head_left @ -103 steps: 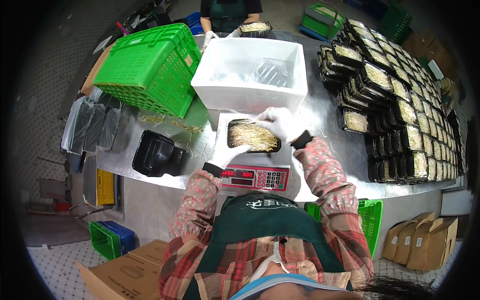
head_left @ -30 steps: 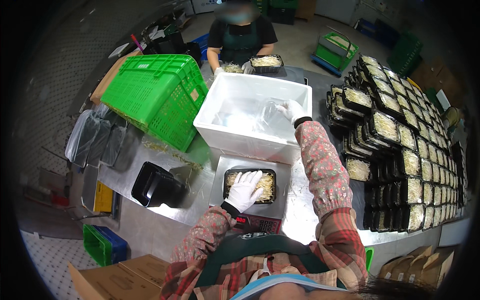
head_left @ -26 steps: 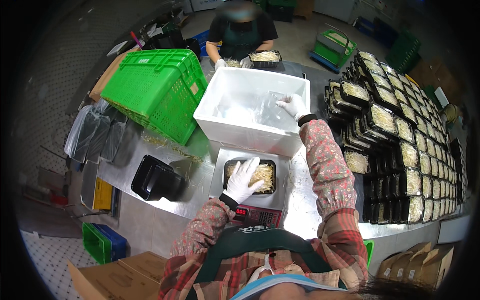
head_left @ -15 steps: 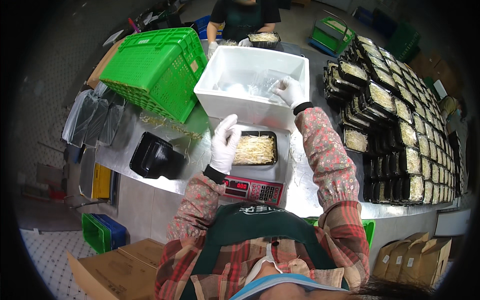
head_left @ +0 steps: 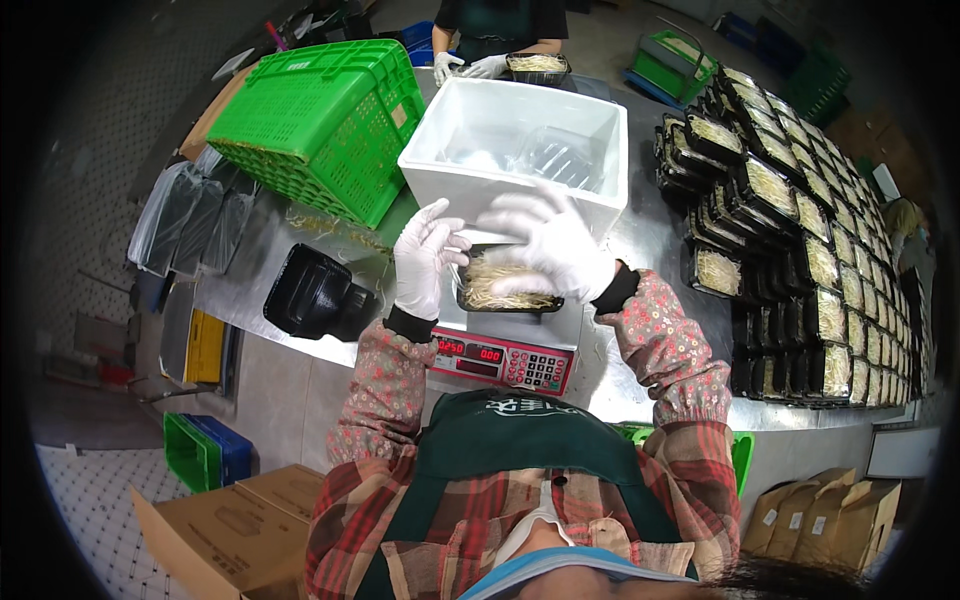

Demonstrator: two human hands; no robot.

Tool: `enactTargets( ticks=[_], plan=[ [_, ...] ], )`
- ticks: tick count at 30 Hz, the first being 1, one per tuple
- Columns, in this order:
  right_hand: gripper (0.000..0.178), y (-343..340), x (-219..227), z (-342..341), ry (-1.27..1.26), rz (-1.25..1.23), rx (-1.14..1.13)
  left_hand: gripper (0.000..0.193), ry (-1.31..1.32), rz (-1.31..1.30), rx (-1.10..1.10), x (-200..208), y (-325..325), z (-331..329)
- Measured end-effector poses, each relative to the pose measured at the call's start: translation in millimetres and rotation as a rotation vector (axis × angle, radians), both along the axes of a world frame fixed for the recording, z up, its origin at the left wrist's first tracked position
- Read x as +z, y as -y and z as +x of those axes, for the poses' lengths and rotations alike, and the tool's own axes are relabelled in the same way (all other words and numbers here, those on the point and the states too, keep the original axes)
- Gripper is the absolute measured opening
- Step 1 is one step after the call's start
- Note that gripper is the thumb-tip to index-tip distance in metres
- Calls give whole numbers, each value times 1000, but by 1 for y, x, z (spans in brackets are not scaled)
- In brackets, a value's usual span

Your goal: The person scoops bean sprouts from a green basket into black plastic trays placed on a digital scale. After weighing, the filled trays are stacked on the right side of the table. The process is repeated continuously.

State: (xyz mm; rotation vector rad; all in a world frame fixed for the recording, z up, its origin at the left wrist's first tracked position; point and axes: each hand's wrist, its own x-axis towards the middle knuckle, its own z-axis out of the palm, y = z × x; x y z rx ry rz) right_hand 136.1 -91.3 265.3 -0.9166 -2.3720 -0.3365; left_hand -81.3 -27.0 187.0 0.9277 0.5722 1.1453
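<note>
On the platform of a red digital scale (head_left: 468,366) sits a black tray of pale sprouts (head_left: 512,299). My right hand (head_left: 562,252), gloved in white, hovers over the tray with its fingers spread and slightly blurred, hiding part of the sprouts. Beside the tray's left edge is my gloved left hand (head_left: 420,262); its fingers are loosely bent and apart, and nothing shows in them. A white foam box (head_left: 503,186) stands just beyond both hands, with clear plastic lids (head_left: 560,155) inside.
Left of the foam box is a green crate (head_left: 310,130), with stacked empty black trays (head_left: 308,292) in front. Filled sprout trays (head_left: 790,230) are piled high at the right. Across the table, a co-worker's gloved hands (head_left: 470,67) are near another filled tray (head_left: 538,66).
My right hand has come back from inside the foam box to above the sprout tray, and its fingers have spread. My left hand has shifted slightly left, its fingers loosening.
</note>
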Motion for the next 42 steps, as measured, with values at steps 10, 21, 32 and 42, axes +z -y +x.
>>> enactTargets(
  ticks=[10, 21, 32, 42],
  plan=[
    [23, 2, -154, 54, -541, -539, -548, 20, -933, 600, 326, -104, 1, 2],
    [20, -40, -258, 65, -1301, -957, -457, 20, -513, -199, -65, -150, -48, 2],
    [30, -17, -243, 63, -1301, -1072, -535, 41, -453, -142, 127, -163, -16, -4],
    [16, 60, -232, 58, -1791, -1510, -84, 5, -139, -493, -93, -140, 55, -22]
  ],
)
